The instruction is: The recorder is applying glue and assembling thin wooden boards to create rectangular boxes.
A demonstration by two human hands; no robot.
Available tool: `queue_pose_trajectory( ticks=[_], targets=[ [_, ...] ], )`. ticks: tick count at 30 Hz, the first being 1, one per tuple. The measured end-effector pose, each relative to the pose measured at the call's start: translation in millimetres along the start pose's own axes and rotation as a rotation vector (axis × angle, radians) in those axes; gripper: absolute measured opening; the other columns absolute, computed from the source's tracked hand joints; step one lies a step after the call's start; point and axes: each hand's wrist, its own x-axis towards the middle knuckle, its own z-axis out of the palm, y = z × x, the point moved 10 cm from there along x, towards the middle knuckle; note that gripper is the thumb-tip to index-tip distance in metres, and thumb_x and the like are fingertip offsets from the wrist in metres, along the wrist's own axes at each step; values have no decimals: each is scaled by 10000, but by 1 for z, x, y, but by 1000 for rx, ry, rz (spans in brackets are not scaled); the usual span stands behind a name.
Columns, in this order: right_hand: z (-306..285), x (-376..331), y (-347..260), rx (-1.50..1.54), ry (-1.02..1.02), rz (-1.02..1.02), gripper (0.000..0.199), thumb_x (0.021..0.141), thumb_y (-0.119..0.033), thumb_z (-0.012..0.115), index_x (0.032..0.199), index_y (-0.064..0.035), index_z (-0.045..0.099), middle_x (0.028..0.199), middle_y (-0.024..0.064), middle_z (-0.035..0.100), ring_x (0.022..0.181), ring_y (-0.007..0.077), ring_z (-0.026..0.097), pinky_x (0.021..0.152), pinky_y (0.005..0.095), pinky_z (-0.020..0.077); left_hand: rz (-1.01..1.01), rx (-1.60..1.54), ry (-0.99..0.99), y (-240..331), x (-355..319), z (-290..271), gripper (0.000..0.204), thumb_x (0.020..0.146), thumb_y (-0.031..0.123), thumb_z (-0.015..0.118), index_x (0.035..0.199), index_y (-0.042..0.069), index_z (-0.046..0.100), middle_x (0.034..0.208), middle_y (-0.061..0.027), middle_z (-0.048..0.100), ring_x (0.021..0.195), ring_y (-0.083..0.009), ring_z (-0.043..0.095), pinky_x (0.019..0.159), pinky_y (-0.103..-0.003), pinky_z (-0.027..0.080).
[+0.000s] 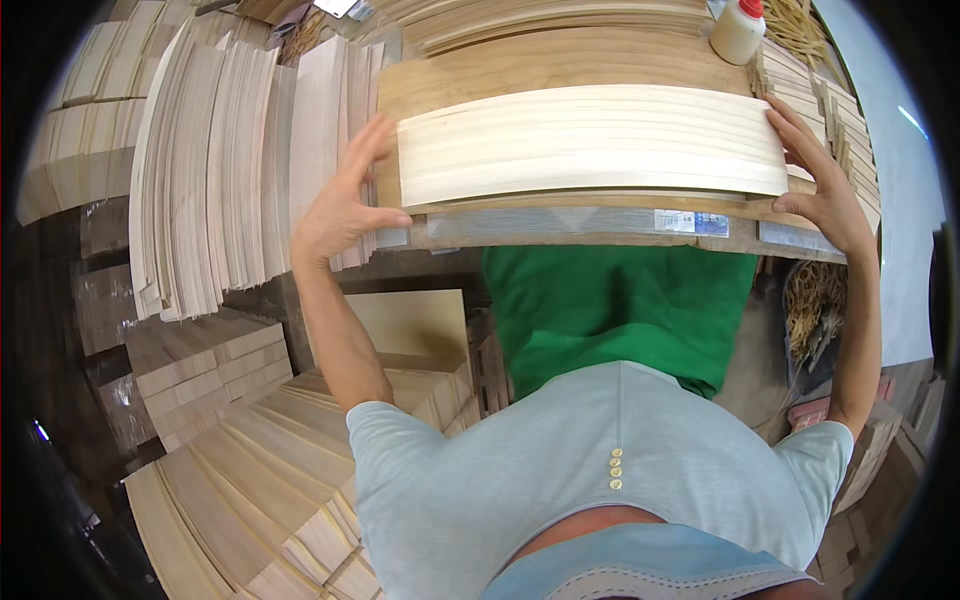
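Note:
A pale, thin wooden sheet [590, 140], perhaps the top of a thin stack, lies crosswise on a larger brown wooden board [480, 80] on the bench. At its left end, my left hand [345, 200] is open, slightly blurred, with thumb and fingers spread and a small gap to the sheet. My right hand [825, 185] spans the opposite end, its fingertips at the far corner and its thumb by the near corner, touching the sheet. A green cloth [620, 310] hangs between the bench and my body.
Tall stacks of wooden sheets [215, 170] stand on the left. Below them are piled wood blocks [205, 375] and long boards [250, 460]. A white bottle with a red cap [738, 35] stands at the back right, beside thin wood strips [840, 120]. Tangled strands [815, 310] hang below right.

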Motion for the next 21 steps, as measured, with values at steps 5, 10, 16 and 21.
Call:
queue_pose_trajectory(
  ticks=[5, 10, 16, 21],
  targets=[
    [2, 2, 4, 0, 1, 29, 1032, 486, -372, 790, 1413, -157, 390, 1500, 17, 304, 1308, 237, 389, 1057, 389, 384, 36, -126, -16, -2, 5, 13, 1102, 488, 51, 847, 1447, 201, 323, 1546, -75, 143, 1199, -250, 445, 987, -362, 417],
    [4, 3, 6, 36, 5, 53, 1047, 470, -403, 784, 1412, -164, 394, 1499, 25, 302, 1312, 248, 388, 1070, 403, 369, 69, -228, -117, -2, 16, 19, 1081, 478, 51, 845, 1432, 183, 353, 1515, -61, 213, 1162, -224, 456, 968, -353, 432],
    [3, 0, 10, 27, 26, 65, 1072, 448, -388, 786, 1418, -165, 384, 1502, 30, 296, 1311, 257, 395, 1075, 414, 365, 92, -132, -83, -1, 22, 15, 995, 524, 49, 817, 1410, 171, 381, 1433, -58, 306, 1169, -233, 439, 975, -362, 427],
    [4, 0, 6, 44, 20, 27, 1019, 517, -393, 785, 1423, -171, 376, 1496, 41, 305, 1296, 270, 415, 1063, 421, 378, 76, -194, -81, -3, 19, 20, 1047, 520, 6, 797, 1439, 174, 324, 1425, -70, 312, 1176, -245, 436, 984, -368, 419]
  ],
)
